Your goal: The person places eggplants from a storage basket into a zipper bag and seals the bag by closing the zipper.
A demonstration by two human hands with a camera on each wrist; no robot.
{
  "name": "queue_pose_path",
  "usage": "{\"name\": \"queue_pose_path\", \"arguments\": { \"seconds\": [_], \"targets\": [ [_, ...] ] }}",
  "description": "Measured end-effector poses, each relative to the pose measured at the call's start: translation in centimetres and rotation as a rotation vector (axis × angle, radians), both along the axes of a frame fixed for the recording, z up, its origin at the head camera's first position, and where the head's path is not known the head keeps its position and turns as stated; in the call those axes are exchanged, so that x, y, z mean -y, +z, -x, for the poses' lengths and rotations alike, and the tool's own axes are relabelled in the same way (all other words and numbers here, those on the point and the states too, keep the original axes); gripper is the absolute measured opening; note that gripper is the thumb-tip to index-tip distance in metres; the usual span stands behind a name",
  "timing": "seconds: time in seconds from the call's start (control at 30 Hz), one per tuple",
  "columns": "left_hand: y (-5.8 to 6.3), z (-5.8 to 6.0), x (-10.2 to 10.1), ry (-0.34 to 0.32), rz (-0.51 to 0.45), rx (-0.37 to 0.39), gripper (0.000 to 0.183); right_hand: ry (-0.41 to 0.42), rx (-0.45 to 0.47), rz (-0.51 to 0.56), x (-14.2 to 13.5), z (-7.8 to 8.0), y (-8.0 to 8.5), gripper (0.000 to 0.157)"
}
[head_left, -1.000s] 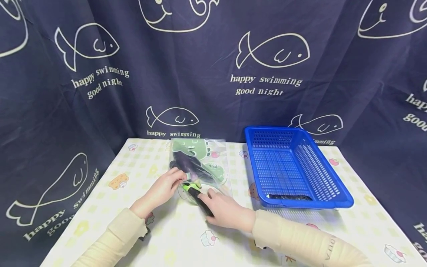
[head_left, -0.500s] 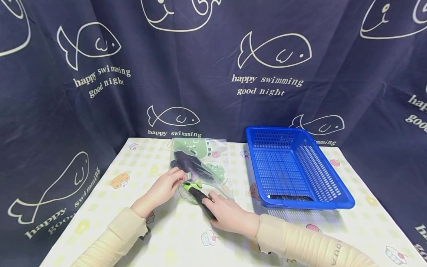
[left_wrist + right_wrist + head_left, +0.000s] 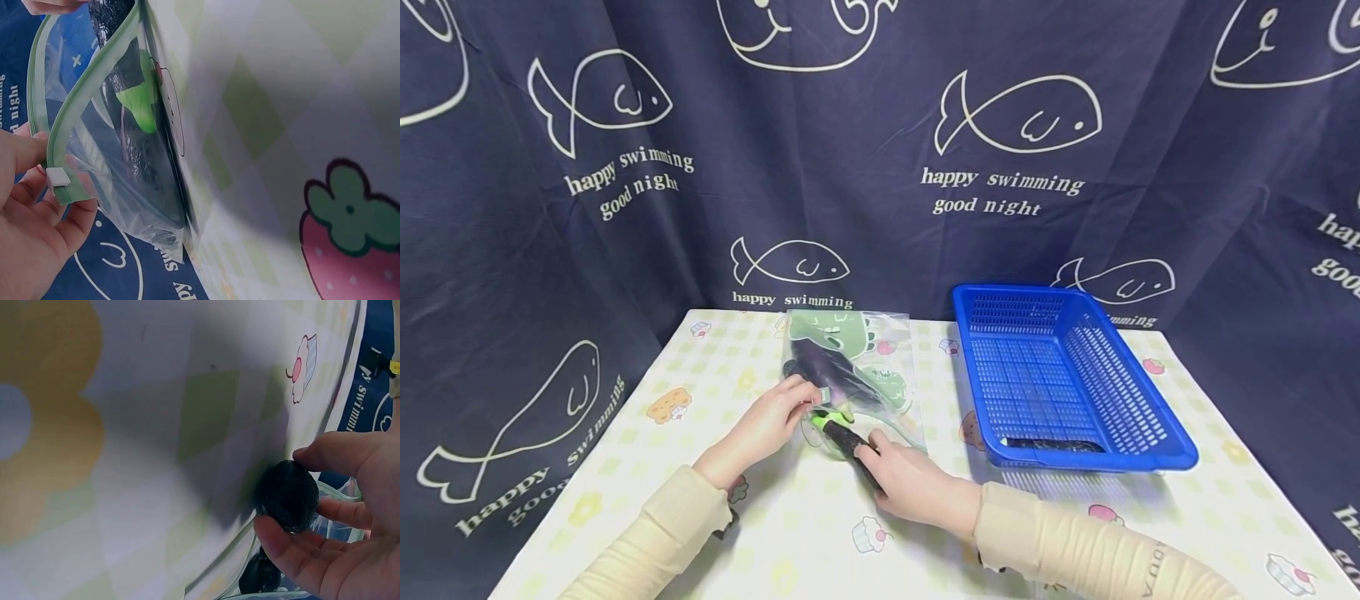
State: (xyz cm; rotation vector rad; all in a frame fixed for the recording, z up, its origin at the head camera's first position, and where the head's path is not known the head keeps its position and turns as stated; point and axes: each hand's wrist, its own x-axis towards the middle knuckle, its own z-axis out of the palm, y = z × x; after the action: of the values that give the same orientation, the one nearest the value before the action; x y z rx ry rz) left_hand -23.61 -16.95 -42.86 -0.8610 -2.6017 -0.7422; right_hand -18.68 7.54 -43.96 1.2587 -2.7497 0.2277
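My left hand [image 3: 775,417] pinches the corner of a clear zip bag [image 3: 94,147] beside its white slider [image 3: 59,177]. The bag lies on the table with its green-edged mouth spread apart toward me. Inside it rests a dark purple eggplant [image 3: 820,367]. My right hand [image 3: 917,483] grips a black eggplant [image 3: 844,440] near its blunt end, thumb on one side and fingers on the other. That eggplant's bright green stem end [image 3: 139,106] is inside the bag mouth, near the left fingers. In the right wrist view the blunt end [image 3: 289,495] shows between thumb and fingers.
To the right stands a blue perforated basket [image 3: 1086,460], with a dark, long eggplant-like thing [image 3: 1052,445] lying along its near side. A patterned cloth [image 3: 715,367] covers the table. A dark blue curtain [image 3: 880,167] hangs behind the table's back edge.
My right hand has shifted slightly toward the near right along the eggplant over the last second. My left hand stays at the bag's corner.
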Motion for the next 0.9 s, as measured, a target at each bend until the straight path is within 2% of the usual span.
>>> {"name": "queue_pose_path", "arguments": {
  "seconds": [0.33,0.63,0.9],
  "targets": [
    [0.0,0.1,-0.1,-0.008,-0.005,-0.009,0.016,0.048,-0.089,0.019,0.5,0.1,0.4,0.041],
    [0.0,0.1,-0.3,-0.001,-0.005,-0.004,0.017,0.044,-0.113,-0.002,1.2,0.5,0.6,0.039],
    [0.1,0.2,-0.4,-0.015,-0.01,-0.031,0.017,0.024,-0.142,-0.033,2.2,0.8,0.7,0.038]
  ]
}}
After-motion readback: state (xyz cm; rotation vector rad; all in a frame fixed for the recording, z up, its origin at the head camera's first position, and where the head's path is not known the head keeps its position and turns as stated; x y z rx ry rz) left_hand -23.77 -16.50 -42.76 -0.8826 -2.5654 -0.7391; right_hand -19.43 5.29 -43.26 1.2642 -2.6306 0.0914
